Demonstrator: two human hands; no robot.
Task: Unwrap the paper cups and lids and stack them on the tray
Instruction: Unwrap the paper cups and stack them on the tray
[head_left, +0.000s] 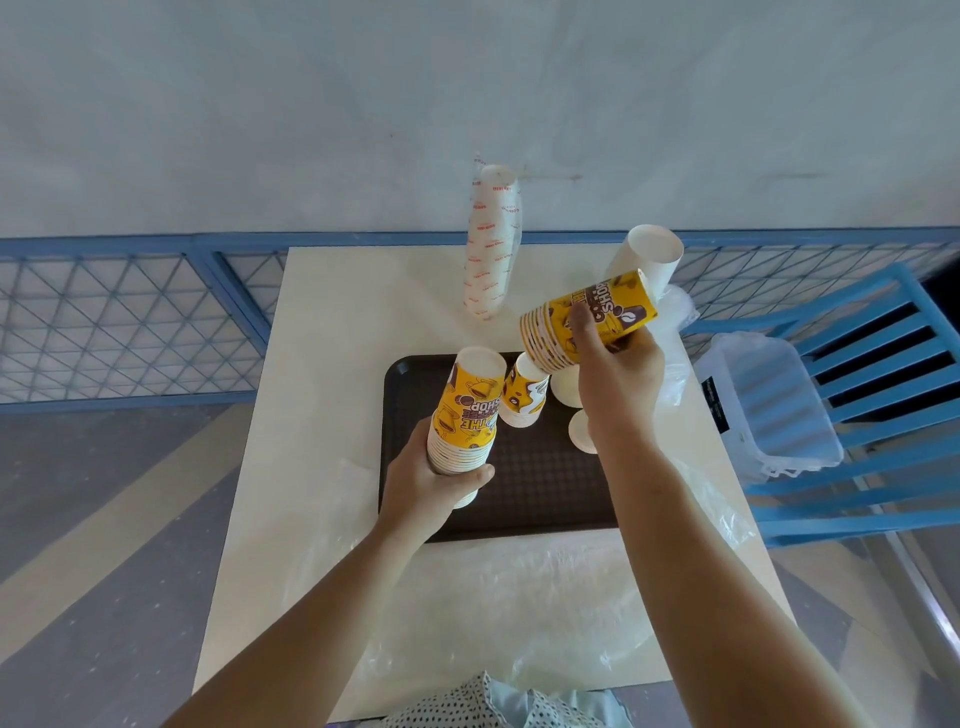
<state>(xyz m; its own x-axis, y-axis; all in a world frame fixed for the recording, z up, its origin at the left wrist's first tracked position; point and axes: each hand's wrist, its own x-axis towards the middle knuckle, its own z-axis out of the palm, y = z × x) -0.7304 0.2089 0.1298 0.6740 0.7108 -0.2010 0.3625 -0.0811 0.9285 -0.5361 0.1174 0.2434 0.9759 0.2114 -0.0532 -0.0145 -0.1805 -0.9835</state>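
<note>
Left hand (421, 483): fingers clenched round the lower rims of a nested stack of yellow printed cups (465, 415), held upside down over the near left part of the tray (545, 493). Right hand (615, 379): fingers clenched round a second yellow stack (587, 327), tipped on its side above the tray's far right area.

Count: two held stacks; a third, shorter yellow stack (524, 397) standing on the tray; two white items (566, 387) beside it, partly hidden by the right wrist. A wrapped sleeve with red print (491, 244) stands at the tabletop's far edge; one white cup stack (649, 257) stands at the far right corner.

Cream tabletop (322, 389), with loose clear plastic wrap (519, 587) at its near edge. Blue chair (857, 405) to the right, carrying a clear tub (763, 400). Blue mesh railing (130, 312) and white wall behind.
</note>
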